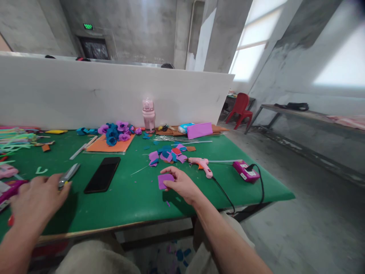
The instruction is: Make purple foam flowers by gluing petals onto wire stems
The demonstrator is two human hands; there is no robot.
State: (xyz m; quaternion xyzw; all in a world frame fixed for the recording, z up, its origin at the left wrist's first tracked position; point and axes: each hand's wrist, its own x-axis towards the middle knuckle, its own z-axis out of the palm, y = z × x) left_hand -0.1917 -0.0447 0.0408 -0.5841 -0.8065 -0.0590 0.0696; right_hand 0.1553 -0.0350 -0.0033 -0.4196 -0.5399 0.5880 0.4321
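My right hand (181, 184) rests on the green table (134, 201) and pinches a small purple paper square (164, 180) by its right edge. My left hand (37, 201) is at the table's left front, blurred, gripping scissors (68, 175) whose metal blades point up and right. A black phone (103, 174) lies flat between the two hands. Just beyond the right hand sits a pile of purple, blue and red paper scraps (168, 155).
A pink glue gun (202, 164) with a black cord lies right of the scraps, near a magenta power strip (245, 171). Paper flowers (115, 133) sit on an orange sheet, a pink bottle (148, 114) stands by the white partition. Pipe cleaners lie far left.
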